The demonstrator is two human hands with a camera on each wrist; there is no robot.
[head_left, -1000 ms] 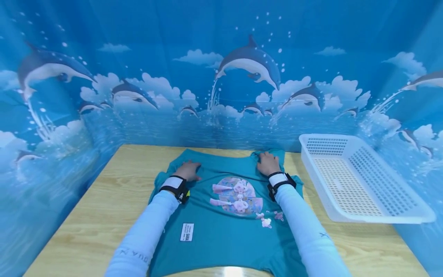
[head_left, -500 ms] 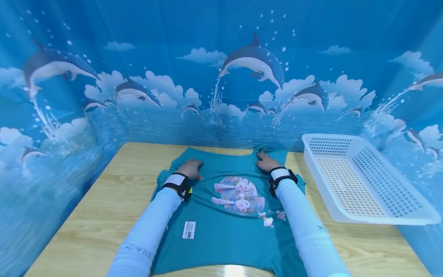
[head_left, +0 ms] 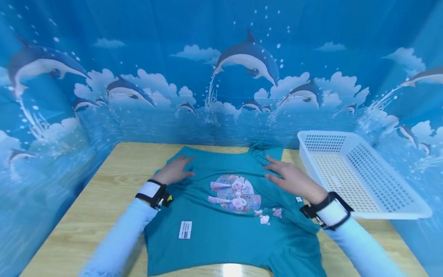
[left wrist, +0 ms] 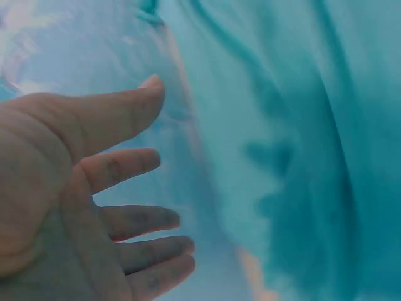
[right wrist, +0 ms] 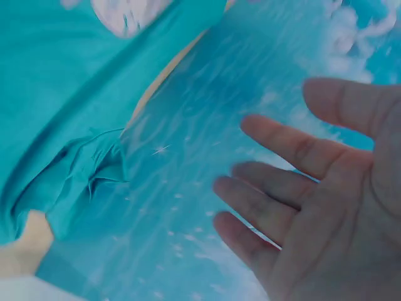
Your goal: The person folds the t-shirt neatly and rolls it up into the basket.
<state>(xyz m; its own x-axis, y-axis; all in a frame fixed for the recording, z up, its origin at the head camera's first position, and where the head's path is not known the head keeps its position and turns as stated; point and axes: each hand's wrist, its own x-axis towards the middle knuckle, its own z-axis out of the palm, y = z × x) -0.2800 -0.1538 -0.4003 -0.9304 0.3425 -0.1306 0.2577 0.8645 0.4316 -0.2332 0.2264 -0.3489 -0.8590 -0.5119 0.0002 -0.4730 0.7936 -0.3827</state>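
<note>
A teal shirt [head_left: 221,242] lies spread over the wooden table, with a round pink tasselled decoration [head_left: 237,194] and a white label [head_left: 185,229] on its face. Its upper right corner is bunched in small folds. My left hand [head_left: 174,171] hovers above the shirt's upper left side, fingers spread and holding nothing. Over the right side, my right hand [head_left: 294,179] is raised, its fingers apart and nothing in them. Both wrist views show the palm clear of the teal cloth, with the left hand [left wrist: 94,188] and right hand [right wrist: 301,194] each extended.
A white perforated plastic basket [head_left: 367,181] stands at the right of the table, close to my right wrist. Wooden tabletop [head_left: 93,204] shows left of the shirt. A blue dolphin-print curtain [head_left: 214,127] closes off the back and sides.
Both hands have lifted off the shirt and drawn apart, the right one moving right and nearer. The right sleeve and side of the shirt are more visible now.
</note>
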